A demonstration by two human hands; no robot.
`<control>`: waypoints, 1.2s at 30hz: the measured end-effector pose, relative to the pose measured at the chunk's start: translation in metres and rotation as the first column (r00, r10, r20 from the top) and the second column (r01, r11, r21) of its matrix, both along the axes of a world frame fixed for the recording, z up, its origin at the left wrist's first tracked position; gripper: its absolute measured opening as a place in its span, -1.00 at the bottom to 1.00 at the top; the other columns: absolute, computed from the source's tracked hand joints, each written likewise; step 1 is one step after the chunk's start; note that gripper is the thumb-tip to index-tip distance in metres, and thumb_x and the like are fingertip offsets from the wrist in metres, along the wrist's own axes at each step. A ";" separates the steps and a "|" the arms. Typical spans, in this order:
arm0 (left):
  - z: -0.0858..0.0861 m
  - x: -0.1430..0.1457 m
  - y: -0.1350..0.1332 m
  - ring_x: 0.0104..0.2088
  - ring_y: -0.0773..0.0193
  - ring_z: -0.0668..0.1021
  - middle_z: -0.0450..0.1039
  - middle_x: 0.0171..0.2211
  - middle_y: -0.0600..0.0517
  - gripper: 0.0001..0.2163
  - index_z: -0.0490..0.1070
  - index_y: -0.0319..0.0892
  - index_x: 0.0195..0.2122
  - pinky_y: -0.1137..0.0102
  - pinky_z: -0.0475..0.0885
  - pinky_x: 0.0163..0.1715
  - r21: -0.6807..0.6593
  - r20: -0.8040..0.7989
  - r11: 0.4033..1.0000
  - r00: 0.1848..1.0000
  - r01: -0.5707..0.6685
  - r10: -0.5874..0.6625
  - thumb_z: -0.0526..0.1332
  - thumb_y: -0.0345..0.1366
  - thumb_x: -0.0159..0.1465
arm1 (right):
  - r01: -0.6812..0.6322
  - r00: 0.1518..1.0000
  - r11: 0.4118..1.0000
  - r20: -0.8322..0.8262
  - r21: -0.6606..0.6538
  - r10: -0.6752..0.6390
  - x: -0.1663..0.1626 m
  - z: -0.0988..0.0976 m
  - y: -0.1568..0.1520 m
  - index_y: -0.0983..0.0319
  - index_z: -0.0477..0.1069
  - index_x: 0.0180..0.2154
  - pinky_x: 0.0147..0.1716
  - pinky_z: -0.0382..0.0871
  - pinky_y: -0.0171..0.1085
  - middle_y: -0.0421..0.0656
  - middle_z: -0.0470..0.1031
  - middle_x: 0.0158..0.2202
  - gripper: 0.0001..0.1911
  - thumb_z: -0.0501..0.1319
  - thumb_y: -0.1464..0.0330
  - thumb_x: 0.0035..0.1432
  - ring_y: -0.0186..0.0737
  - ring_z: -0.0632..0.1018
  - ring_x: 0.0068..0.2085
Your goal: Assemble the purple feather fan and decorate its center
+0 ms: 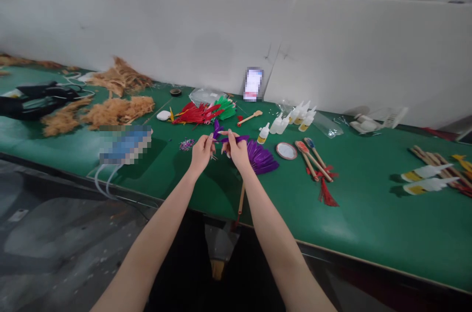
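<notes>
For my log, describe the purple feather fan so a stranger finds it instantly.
On the green table, find the right hand. Just beside it, toward the round white dish, spreads the purple feather fan. Its broad purple spread sets it apart from the red feathers and green feathers farther back.

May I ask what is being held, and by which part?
The left hand pinches one end of a slender purple feather; the right hand grips further along.

The right grip (238, 149) partly hides the purple feathers (263, 159); beyond it, the phone screen (253, 81) is blurred past reading.
</notes>
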State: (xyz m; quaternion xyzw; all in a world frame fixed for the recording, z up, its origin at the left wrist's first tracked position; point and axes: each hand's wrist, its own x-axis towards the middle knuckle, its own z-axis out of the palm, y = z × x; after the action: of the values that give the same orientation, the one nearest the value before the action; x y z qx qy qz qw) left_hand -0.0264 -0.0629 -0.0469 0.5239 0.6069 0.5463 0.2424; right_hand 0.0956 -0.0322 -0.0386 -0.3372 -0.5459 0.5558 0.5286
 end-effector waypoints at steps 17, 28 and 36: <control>-0.007 -0.003 0.004 -0.71 0.38 0.41 0.39 -0.65 0.12 -0.68 0.32 -0.16 -0.39 0.49 0.23 -0.73 -0.023 0.201 0.989 0.970 0.143 -0.135 0.11 0.02 0.26 | 0.009 1.000 1.000 -0.002 0.004 -0.009 0.000 -0.006 0.004 0.28 0.44 -0.23 -0.77 0.04 -0.44 -0.34 0.30 -0.73 -0.48 0.05 -0.05 0.16 -0.49 0.22 -0.77; -0.005 -0.002 0.003 -0.70 0.38 0.43 0.39 -0.67 0.13 -0.70 0.28 -0.16 -0.45 0.50 0.29 -0.70 0.011 0.278 0.985 0.946 0.170 -0.166 0.25 -0.03 0.17 | 0.013 1.000 1.000 0.024 0.018 -0.014 0.001 -0.006 0.004 0.26 0.43 -0.24 -0.76 0.04 -0.42 -0.34 0.29 -0.73 -0.49 0.04 -0.04 0.18 -0.46 0.22 -0.76; -0.008 -0.004 0.007 -0.63 0.35 0.49 0.44 -0.59 0.09 -0.69 0.33 -0.18 -0.36 0.48 0.35 -0.68 0.003 0.354 0.983 0.919 0.182 -0.171 0.18 0.00 0.21 | 0.000 0.999 0.999 0.034 0.036 -0.001 0.000 -0.004 0.001 0.27 0.43 -0.22 -0.76 0.05 -0.43 -0.33 0.31 -0.70 -0.50 0.04 -0.03 0.18 -0.48 0.21 -0.74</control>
State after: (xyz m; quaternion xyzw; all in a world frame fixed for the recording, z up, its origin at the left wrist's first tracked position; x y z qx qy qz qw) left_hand -0.0303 -0.0561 -0.0553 0.4661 0.5121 0.5981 0.4035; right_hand 0.0956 -0.0307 -0.0424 -0.3372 -0.5644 0.5400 0.5256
